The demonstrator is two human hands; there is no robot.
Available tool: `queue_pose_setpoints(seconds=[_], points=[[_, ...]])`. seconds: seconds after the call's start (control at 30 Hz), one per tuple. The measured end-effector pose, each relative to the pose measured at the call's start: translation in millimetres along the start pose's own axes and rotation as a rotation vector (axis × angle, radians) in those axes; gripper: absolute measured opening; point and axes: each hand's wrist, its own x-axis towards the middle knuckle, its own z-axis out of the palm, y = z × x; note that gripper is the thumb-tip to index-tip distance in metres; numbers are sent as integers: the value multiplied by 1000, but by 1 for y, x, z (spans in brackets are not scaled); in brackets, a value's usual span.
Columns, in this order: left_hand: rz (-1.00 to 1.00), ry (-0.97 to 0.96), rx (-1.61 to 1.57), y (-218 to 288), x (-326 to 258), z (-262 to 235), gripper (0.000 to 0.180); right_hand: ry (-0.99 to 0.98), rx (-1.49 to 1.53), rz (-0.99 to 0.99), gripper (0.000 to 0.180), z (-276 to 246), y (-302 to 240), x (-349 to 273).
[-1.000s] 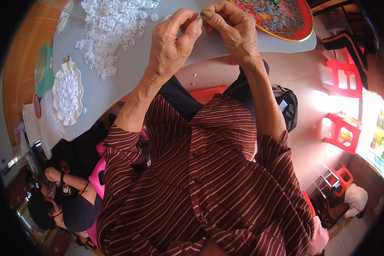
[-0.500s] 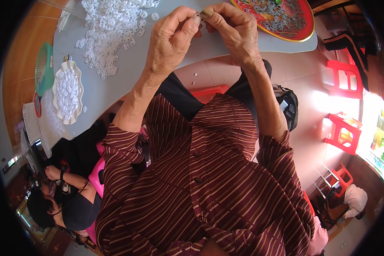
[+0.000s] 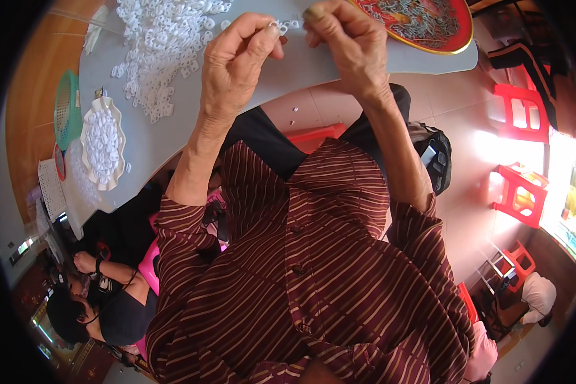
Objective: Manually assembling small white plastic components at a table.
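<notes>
Above the grey table (image 3: pixel 288 73), my left hand (image 3: pixel 233 67) pinches a small white plastic piece (image 3: pixel 283 27) between thumb and forefinger. A ring-like end of it shows at the fingertips, and a similar pale bit (image 3: pixel 293 24) is right beside it. My right hand (image 3: pixel 355 54) is a little apart to the right, its thumb pressed against curled fingers. Whatever those fingers hold, if anything, is hidden. Left of my hands lies a large heap of white plastic pieces (image 3: pixel 157 48). A red tray with a gold rim (image 3: pixel 451 48) at the right bears many small grey metal parts (image 3: pixel 422 25).
A scalloped white dish (image 3: pixel 116 173) full of white pieces stands at the table's left, near a green basket (image 3: pixel 65 109). Red stools (image 3: pixel 521 192) are on the floor at right. Another person (image 3: pixel 118 304) sits at lower left, and a black bag (image 3: pixel 436 160) is beside my leg.
My hands have moved apart: the left went left and slightly down with the white piece, while the right stayed near its place. Their fingertips were together before.
</notes>
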Motion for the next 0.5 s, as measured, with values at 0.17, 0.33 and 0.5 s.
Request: queue_pose_setpoints(seconds=[0.17, 0.33, 0.5], points=[[89, 66, 112, 19, -4, 1, 9, -22, 13, -128, 20, -3, 12, 3], [205, 77, 242, 21, -7, -3, 11, -67, -21, -94, 21, -5, 17, 1], [331, 80, 298, 16, -7, -8, 10, -78, -89, -112, 21, -4, 13, 0]])
